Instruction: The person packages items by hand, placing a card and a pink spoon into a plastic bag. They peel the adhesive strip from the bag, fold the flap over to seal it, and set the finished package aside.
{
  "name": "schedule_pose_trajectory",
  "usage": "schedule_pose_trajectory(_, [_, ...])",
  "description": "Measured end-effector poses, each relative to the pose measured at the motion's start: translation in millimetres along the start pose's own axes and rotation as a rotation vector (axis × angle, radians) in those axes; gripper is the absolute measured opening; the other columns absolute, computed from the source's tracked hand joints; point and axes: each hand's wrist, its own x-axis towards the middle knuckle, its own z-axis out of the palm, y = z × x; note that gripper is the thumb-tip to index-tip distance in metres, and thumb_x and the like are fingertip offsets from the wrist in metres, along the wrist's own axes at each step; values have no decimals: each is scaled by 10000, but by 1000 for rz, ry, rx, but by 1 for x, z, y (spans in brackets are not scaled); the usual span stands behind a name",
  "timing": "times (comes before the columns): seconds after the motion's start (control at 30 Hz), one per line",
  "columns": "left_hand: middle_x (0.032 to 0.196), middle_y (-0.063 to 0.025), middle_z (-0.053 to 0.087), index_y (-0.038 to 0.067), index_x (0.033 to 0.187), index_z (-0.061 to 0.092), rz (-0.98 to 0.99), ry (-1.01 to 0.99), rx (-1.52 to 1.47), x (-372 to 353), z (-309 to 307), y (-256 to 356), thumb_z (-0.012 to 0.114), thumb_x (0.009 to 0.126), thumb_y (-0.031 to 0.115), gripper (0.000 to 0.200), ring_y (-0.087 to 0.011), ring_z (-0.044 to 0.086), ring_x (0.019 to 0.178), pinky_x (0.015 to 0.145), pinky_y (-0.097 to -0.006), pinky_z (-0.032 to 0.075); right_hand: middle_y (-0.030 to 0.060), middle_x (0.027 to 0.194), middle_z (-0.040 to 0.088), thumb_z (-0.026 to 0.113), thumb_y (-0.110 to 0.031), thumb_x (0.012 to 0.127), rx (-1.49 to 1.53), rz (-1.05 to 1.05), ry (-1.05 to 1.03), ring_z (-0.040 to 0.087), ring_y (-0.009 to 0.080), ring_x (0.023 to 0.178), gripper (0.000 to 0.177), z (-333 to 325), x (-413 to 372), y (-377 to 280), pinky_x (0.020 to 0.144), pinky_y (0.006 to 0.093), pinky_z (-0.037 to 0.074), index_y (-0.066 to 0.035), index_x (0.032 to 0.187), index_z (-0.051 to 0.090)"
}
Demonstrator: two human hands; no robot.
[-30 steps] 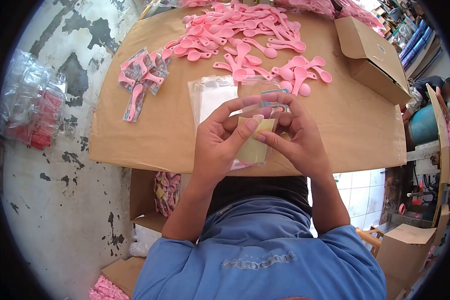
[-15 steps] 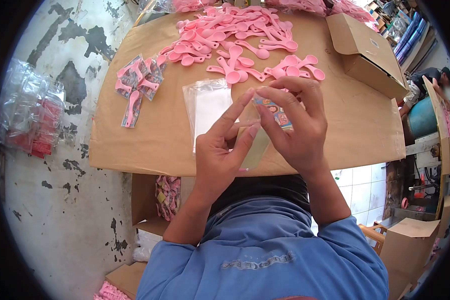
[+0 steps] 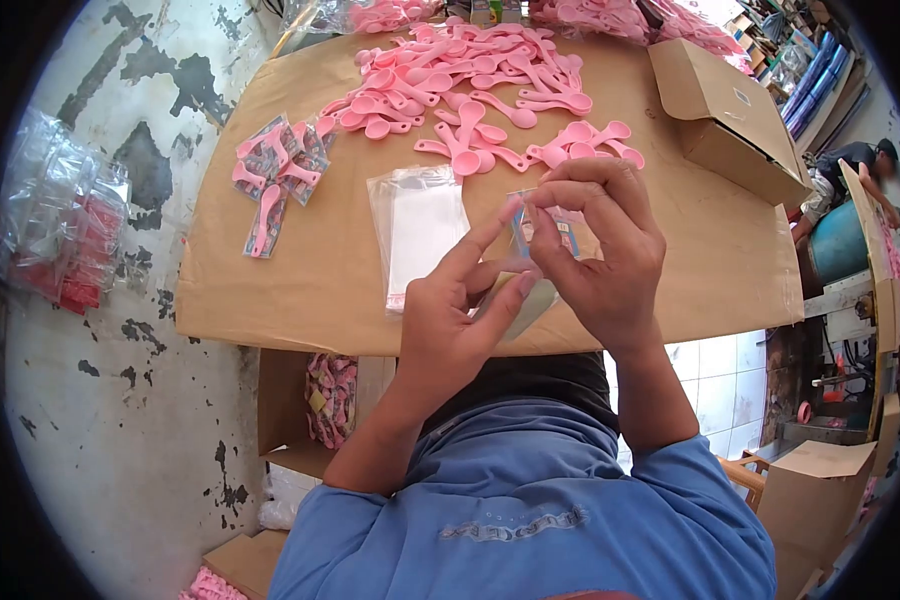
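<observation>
Near the table's front edge, my left hand [image 3: 460, 310] has its thumb and fingers closed on a clear plastic bag [image 3: 525, 308]. My right hand [image 3: 610, 255] pinches at the top of the same bag with thumb and forefinger. A colourful printed card [image 3: 562, 236] shows behind the fingers of my right hand; how it sits against the bag is hard to tell. To the left of my hands lies a stack of clear bags [image 3: 425, 235] on the brown table. Beyond my hands are loose pink spoons [image 3: 465, 135].
A large pile of pink spoons [image 3: 450, 60] covers the back of the table [image 3: 300, 300]. Several bagged spoons [image 3: 265, 220] lie at the left. An open cardboard box [image 3: 745, 140] stands at the back right. Another person [image 3: 875, 170] is at the far right.
Both hands have shifted slightly right with the bag, and its lower part is now tilted more to the right. More of the bag stack shows beside my left hand.
</observation>
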Motion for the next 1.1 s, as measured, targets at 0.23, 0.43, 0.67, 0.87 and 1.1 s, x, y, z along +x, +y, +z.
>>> schedule_pose_trajectory(0.23, [1078,-129,775,43,1533,491,8,-35,-223,5,-4,2,642,1024,49,531,-71,682,958,794,-219,551,77,1013,658,797,-19,770,-78,-73,-69,596,266,936,195,-16,9,1,774,382,498,-41,956,741])
schedule_pose_trajectory(0.43, [1070,-123,767,2,1529,481,21,-4,-97,5,0,6,648,1012,15,543,-75,683,921,788,-220,552,60,1016,661,796,-28,745,-187,-143,-43,586,264,935,209,-11,9,0,787,384,480,-61,943,738])
schedule_pose_trajectory(0.67, [1006,-120,778,54,1523,518,28,-18,57,5,4,12,632,990,12,547,-51,674,939,779,-216,531,69,992,665,790,-12,719,-178,-79,23,600,272,914,208,-7,7,2,788,385,486,-64,907,717])
schedule_pose_trajectory(0.87, [1020,-123,775,-23,1513,484,3,-93,104,8,-3,8,650,1009,16,532,-99,704,950,776,-208,552,93,984,663,765,30,753,-129,29,92,618,265,933,192,-18,14,9,831,360,505,-38,924,707])
schedule_pose_trajectory(1.1, [1103,-203,768,-37,1505,474,-78,-31,-142,6,2,0,647,1015,32,524,-155,728,1017,866,-257,566,120,1033,656,752,41,813,210,244,-9,631,240,966,172,-82,23,16,866,347,522,-29,969,725])
